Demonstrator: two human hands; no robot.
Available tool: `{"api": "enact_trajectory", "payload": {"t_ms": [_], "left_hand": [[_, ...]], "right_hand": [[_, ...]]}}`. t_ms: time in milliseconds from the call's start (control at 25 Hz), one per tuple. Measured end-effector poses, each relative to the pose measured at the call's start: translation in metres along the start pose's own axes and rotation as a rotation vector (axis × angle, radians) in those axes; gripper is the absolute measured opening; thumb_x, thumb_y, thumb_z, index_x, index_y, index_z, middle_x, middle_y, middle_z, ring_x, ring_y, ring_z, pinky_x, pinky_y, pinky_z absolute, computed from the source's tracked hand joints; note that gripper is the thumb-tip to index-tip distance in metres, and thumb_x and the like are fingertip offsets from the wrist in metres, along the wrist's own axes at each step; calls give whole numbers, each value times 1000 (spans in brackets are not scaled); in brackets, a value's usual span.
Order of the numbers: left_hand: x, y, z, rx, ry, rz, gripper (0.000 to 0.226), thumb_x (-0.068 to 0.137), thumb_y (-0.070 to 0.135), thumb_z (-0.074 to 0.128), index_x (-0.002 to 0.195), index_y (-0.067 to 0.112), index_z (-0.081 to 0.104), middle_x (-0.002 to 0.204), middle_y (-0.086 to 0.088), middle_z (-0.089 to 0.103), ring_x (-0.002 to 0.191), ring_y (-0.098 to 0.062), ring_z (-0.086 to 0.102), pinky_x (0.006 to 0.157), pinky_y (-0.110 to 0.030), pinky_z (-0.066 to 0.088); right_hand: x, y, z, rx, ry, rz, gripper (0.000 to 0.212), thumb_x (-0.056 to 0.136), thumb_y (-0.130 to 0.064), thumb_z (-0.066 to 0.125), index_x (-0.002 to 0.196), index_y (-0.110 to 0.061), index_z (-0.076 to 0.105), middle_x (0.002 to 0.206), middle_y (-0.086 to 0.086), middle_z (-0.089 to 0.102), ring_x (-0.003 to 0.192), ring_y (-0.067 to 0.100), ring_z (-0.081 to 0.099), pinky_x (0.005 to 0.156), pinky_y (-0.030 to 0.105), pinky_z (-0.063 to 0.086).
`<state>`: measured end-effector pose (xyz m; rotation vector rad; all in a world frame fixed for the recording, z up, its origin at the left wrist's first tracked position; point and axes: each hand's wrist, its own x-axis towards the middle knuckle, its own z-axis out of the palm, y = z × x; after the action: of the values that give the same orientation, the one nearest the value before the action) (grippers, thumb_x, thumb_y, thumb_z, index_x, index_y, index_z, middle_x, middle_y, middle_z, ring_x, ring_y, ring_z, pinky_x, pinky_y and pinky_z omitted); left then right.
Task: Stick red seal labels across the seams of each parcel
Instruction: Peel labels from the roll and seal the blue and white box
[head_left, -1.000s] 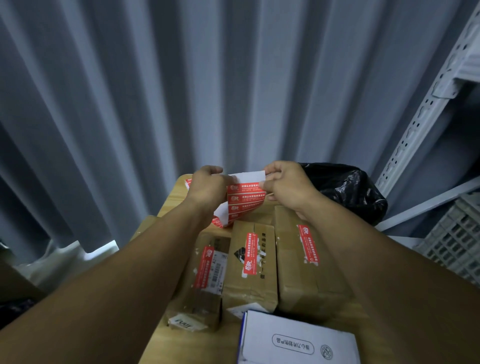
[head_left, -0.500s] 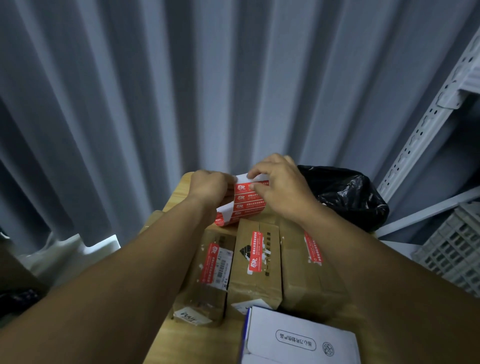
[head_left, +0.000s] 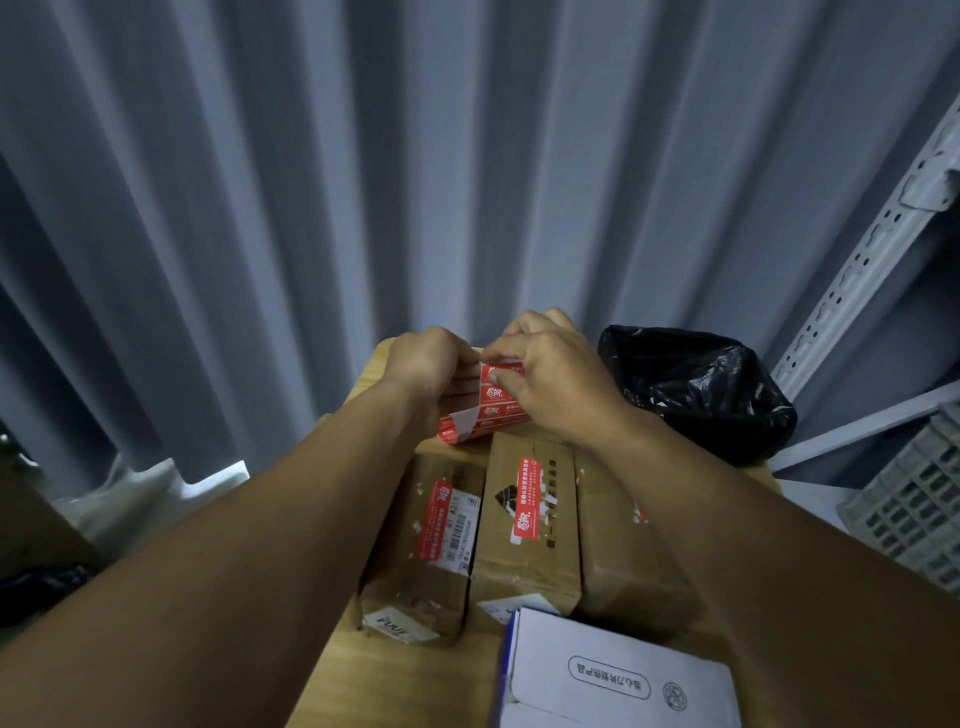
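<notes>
I see both hands raised over the far end of the counter, sharing a sheet of red seal labels. The left hand has its fingers clenched on the sheet's left edge; the right hand pinches at a label near the sheet's top with thumb and fingers. The labels carry white characters, too small and blurred for me to read.

Three brown cardboard parcels lie side by side on the counter below. The left parcel bears a red seal label partly over a white barcode sticker. The middle parcel bears a red seal label along its top seam. On the right parcel only a red sliver shows beside the right forearm, probably another seal.

Nearest me lies a white carton with an oval-framed line of Chinese print and a round emblem. A black plastic bag sits at the counter's far right. The counter is light wood. Grey pleated curtain fills the background; perforated metal shelving and a grey slotted crate stand at right.
</notes>
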<state>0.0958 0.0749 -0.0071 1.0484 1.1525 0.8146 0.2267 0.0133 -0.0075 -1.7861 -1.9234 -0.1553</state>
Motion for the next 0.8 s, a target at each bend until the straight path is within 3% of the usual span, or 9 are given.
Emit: {"api": "enact_trajectory", "payload": {"t_ms": [240,600,800], "left_hand": [[-3,4,0,17,2,-13,17,87,3,57,97,-6,67,97,-24,75,78,-33,72,72,-40,63],[-5,8,2,54,25,-9,9,90,1,59,84,-3,64,77,-18,71,65,-30,70,61,-34,62],[-3,8,4,86,59,11,12,94,-1,56,85,-5,62,92,-24,71,79,-35,69,59,-31,60]], "right_hand": [[-2,4,3,-65,34,-110,22,92,-27,67,112,-22,74,103,-4,63,105,18,48,91,41,44],[-7,7,2,-51,71,-148,18,90,-25,70,105,-18,76,100,-2,66,101,21,52,85,40,47],[-8,20,-2,62,61,-69,10,88,-16,70,93,-19,78,99,-6,66,100,17,52,86,42,49]]}}
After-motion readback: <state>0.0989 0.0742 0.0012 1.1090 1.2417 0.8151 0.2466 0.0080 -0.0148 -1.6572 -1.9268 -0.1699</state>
